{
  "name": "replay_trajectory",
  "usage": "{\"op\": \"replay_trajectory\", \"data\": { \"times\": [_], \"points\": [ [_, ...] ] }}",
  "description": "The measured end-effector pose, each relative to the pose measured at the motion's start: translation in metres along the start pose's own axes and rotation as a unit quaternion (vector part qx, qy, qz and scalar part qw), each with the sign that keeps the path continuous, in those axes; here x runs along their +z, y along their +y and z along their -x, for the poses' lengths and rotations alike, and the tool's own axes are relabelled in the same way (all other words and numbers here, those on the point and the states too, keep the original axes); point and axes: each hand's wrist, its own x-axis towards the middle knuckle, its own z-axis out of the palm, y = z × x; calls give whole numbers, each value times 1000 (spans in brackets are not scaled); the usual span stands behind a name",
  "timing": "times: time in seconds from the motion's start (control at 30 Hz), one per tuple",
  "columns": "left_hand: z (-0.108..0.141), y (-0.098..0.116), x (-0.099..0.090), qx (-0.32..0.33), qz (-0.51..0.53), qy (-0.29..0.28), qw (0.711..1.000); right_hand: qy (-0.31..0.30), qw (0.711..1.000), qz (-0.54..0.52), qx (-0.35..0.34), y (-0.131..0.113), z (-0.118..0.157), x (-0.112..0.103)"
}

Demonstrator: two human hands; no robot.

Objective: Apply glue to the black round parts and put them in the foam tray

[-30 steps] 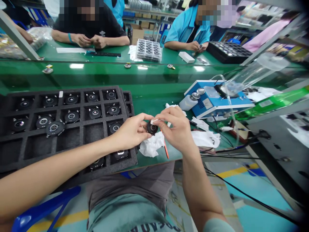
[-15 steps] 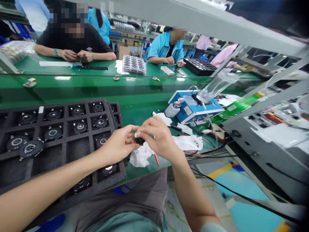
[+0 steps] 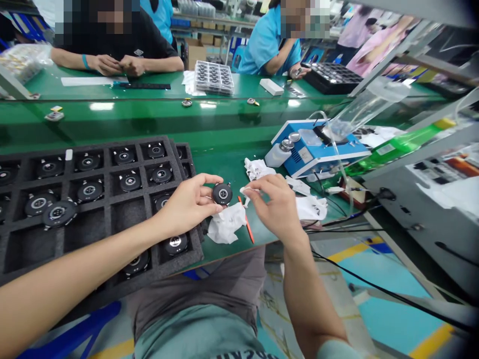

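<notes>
Between thumb and fingers, my left hand grips a round black watch case by its edge, its sensor back facing me. To its right, apart from the case, my right hand pinches a small piece of white wipe. Below the case lies a crumpled white wipe, with an orange stick beside it. Left of my hands, a black foam tray holds several similar watch cases, one of them resting across a divider.
A blue machine stands at the back right, beside a pump bottle and a tilted green bottle. Cables run along the right side. Beyond the green belt, two people work at the opposite bench.
My hands have separated. The right hand has drawn away to the right with the wipe, and the watch case in the left hand now shows its back. The camera view has tilted down.
</notes>
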Motion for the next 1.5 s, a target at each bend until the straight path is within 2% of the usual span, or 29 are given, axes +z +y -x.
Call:
{"op": "replay_trajectory", "data": {
  "times": [0.07,0.17,0.4,0.5,0.63,0.7,0.83,1.2,1.37,1.5],
  "points": [
    [1,0,0,12,3,-2,1000,21,1000,-17,15,4,2,-5],
    [1,0,0,14,2,-2,1000,31,998,-54,8,-5,2,-6],
    [1,3,1,10,-24,6,1000,-12,992,-116,-42,-43,-6,20],
    [1,4,1,15,-19,7,1000,-18,995,-99,-27,-33,-4,18],
    [1,2,1,14,-2,0,1000,6,998,-51,31,-4,4,2],
    [1,2,2,16,2,0,1000,20,997,-58,49,2,7,-5],
    [1,2,2,15,-1,3,1000,26,995,-92,38,-10,8,-5],
    [-2,6,2,-4,-43,3,999,-20,992,-125,-23,-41,-10,22],
    [-3,5,-2,7,-56,20,998,16,993,-103,47,-51,-21,38],
    [1,5,-1,13,-34,29,999,45,991,-46,116,-35,-13,36]
  ]
}}
